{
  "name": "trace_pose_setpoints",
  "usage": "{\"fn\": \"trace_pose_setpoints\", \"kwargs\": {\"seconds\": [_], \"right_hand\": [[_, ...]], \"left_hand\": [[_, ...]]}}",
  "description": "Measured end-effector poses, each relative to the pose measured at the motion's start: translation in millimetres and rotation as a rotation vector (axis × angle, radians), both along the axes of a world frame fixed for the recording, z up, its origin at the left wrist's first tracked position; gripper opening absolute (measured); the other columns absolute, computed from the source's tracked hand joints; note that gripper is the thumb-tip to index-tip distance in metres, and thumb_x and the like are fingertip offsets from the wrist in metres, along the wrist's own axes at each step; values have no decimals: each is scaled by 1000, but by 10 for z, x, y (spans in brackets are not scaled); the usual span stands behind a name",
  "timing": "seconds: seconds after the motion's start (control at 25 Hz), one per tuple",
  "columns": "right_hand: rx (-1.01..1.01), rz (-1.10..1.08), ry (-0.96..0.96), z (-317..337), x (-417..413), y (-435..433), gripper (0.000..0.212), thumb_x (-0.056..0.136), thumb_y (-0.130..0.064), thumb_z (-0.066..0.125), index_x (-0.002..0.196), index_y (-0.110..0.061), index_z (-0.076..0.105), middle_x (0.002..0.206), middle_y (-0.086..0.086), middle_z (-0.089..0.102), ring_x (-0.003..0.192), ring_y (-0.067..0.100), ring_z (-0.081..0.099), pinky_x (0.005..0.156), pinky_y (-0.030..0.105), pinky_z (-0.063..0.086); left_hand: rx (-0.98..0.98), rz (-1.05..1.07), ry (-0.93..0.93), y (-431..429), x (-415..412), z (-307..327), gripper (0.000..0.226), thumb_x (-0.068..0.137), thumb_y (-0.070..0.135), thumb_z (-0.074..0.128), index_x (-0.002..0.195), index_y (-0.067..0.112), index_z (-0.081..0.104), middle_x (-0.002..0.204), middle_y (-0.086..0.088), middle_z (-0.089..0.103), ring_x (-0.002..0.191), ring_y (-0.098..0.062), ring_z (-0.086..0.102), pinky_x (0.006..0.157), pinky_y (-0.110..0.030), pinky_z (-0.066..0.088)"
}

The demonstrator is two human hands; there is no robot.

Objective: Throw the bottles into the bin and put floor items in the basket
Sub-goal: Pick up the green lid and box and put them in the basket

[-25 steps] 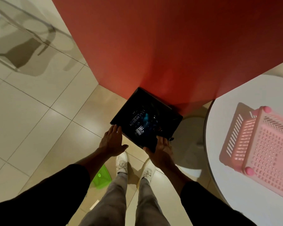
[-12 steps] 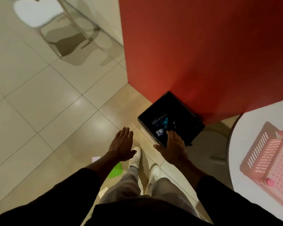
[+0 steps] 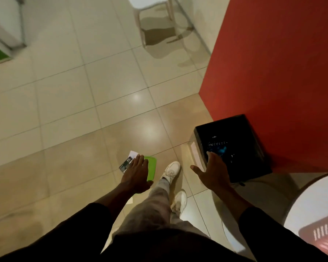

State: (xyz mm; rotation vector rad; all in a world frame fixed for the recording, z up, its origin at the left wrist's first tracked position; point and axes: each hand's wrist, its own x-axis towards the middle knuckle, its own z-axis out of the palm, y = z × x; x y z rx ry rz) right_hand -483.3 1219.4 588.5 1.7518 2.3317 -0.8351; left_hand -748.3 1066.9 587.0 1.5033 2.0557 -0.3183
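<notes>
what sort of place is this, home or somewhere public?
Probably a public indoor space, perhaps a cafe or canteen: glossy tiled floor, a round white table beside a red wall, a white chair and a black bin.

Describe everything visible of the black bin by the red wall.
The black bin is a square, open-topped box standing upright on the tiled floor, backed against the red wall. Its inside looks dark and glossy; its left outer side is pale. Faint white lettering and a blue glint show inside. The open right hand overlaps its near corner; contact is unclear.
</notes>
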Motion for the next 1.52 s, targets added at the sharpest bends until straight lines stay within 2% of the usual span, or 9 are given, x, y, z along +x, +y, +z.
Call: {"fn": "trace_pose_setpoints", "kwargs": {"seconds": [0.24,0.36,0.56,0.76,0.92,1.08,1.24,1.36,1.52], "right_hand": [[-28,194,52,-99,-137,-523,98,83,-70,67,151,-5,39,151,18,48,138,34,47,112,44,43],[-76,248,71,-150,-258,-692,96,84,-68,69,150,-5,40,148,17,51,135,33,50,110,42,43],[-109,329,78,-256,-506,-830,95,84,-68,67,150,-5,39,148,15,50,135,32,49,112,42,42],[-100,362,79,-302,-883,-915,94,85,-66,68,148,-3,40,145,17,51,131,33,51,109,41,43],[-89,320,70,-365,-1303,-1053,92,86,-64,68,148,-4,38,146,16,50,131,33,50,110,42,42],[-75,266,34,-391,-1712,-1349,91,87,-64,66,149,-4,37,146,16,49,133,33,48,111,42,38],[-59,107,1,-436,-2188,-1836,90,86,-62,69,148,-4,39,146,15,51,133,33,48,112,41,37],[-96,-45,-7,-489,-2566,-2309,90,86,-62,70,148,-4,39,145,15,51,133,34,48,111,43,37],[-108,-63,9,-590,-2923,-2764,91,84,-62,71,147,-2,42,139,16,55,129,36,52,108,43,39]], "left_hand": [[-1,272,8,-738,180,78,94,88,58,72,155,5,33,168,-18,28,159,-35,21,128,-46,25],[-46,364,13,-1017,110,58,92,89,57,72,155,4,34,169,-19,27,161,-35,18,129,-45,22],[-60,436,21,-1312,-34,-35,97,91,58,71,159,3,31,172,-20,23,163,-35,15,130,-45,19],[-76,450,-3,-1437,-120,-85,93,90,58,73,155,2,37,167,-21,33,160,-37,22,129,-46,25],[-83,388,-41,-1530,-409,-181,91,88,58,75,152,4,41,157,-17,44,152,-37,34,124,-45,33],[-51,310,-52,-1694,-1046,-268,90,89,57,75,154,5,40,161,-16,42,155,-35,31,127,-45,29],[-57,161,-66,-1907,-1812,-443,88,89,57,75,151,5,41,159,-17,41,153,-36,34,126,-45,32],[-69,18,-73,-2012,-2267,-547,89,90,56,73,152,3,38,162,-20,38,155,-37,29,127,-45,28],[-92,-67,-90,-2042,-2676,-656,96,90,54,74,157,-1,32,168,-24,28,160,-39,19,131,-47,22]]}}
